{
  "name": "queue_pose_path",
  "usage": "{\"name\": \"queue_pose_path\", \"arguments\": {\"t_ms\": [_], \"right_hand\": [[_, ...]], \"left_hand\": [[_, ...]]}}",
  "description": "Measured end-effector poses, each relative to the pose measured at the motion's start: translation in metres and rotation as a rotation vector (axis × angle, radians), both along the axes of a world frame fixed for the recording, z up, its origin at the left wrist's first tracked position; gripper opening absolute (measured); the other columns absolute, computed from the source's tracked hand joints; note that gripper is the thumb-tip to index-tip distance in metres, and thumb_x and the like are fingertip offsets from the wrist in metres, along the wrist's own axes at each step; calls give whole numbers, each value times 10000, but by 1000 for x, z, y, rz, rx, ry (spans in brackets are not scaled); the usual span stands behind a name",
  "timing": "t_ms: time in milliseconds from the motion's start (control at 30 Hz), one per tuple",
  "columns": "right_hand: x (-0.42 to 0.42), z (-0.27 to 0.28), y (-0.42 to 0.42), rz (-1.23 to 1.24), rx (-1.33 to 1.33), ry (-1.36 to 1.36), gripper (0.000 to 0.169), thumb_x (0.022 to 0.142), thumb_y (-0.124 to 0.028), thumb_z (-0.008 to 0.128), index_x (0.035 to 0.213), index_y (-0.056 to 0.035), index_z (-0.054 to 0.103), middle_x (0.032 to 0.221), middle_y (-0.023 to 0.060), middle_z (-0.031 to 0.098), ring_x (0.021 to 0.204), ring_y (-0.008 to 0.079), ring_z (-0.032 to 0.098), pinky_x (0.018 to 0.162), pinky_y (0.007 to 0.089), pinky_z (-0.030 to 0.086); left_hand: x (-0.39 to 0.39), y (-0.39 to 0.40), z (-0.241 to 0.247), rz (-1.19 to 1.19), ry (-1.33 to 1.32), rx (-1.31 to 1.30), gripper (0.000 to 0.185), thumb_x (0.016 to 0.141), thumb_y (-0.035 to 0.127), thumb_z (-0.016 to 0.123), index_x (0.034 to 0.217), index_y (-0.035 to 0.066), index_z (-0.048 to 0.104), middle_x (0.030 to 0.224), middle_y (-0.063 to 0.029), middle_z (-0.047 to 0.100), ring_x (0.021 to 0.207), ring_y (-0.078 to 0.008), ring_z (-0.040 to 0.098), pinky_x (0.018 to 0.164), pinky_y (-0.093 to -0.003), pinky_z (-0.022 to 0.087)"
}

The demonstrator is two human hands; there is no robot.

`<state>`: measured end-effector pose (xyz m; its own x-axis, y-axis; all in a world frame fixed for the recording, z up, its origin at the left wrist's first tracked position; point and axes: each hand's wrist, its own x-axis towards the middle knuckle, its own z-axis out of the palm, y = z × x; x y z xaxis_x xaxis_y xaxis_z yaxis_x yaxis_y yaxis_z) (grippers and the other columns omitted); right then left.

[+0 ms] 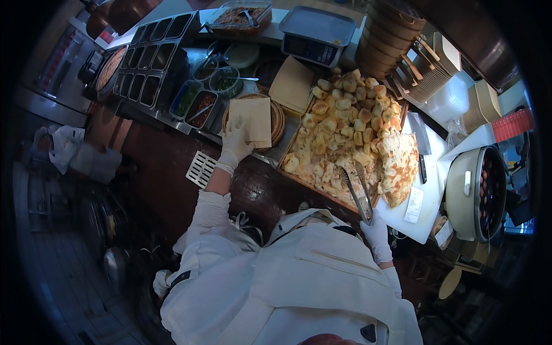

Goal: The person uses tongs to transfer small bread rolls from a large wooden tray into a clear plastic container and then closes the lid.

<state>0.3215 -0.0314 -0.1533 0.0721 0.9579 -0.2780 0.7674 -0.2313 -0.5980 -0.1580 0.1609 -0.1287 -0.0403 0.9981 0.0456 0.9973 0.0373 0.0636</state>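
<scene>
My gloved left hand (235,144) reaches over a round wicker basket (278,125). Its fingers lie on the lower left of a stack of brown paper sheets or bags (256,114) in the basket; whether they grip the paper I cannot tell. My gloved right hand (376,235) is closed around the handle end of metal tongs (355,192). The tongs' arms are spread, with their tips among torn, layered flatbread pieces (330,161) on a wooden-edged tray (315,192). A larger browned flatbread slab (397,168) overlaps the tray's right side and a white cutting board (424,215).
A cleaver (418,131) and a black-handled knife (422,169) lie right. Beyond are a large pot (463,194), stacked bamboo steamers (386,39) and a digital scale (317,32). Condiment containers (202,108) stand at left. Another person (82,151) is farther left.
</scene>
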Motion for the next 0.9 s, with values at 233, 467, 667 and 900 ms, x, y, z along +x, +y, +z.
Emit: {"name": "queue_pose_path", "arguments": {"t_ms": [233,467,667,900], "right_hand": [[-10,-17,9,-30,70,111,327,787,-142,692,1047,-18,539,708,144,589,597,253,602,573,379,485],[-102,79,82,-205,-172,950,410,847,-180,747,1149,-38,509,821,29,593,618,96,572,497,230,444],[-170,87,104,-46,352,748,434,806,-175,802,1096,-10,524,817,12,561,657,88,493,588,282,445],[-127,64,108,-57,378,524,223,759,-39,609,942,-15,484,710,198,545,645,391,564,593,445,448]], "left_hand": [[-21,14,-16,-58,36,-27,505,837,138,626,1332,115,531,1230,-140,613,1106,-320,599,988,-494,431],[85,-32,55,-117,-328,426,176,857,116,624,1021,93,563,947,-133,600,897,-345,617,751,-435,503],[190,-82,61,-173,-690,279,317,852,118,674,1059,80,436,828,-172,596,727,-426,625,626,-488,491],[183,-101,58,-357,-565,379,286,858,143,652,1122,101,550,1073,-137,599,1045,-313,614,833,-410,501]]}}
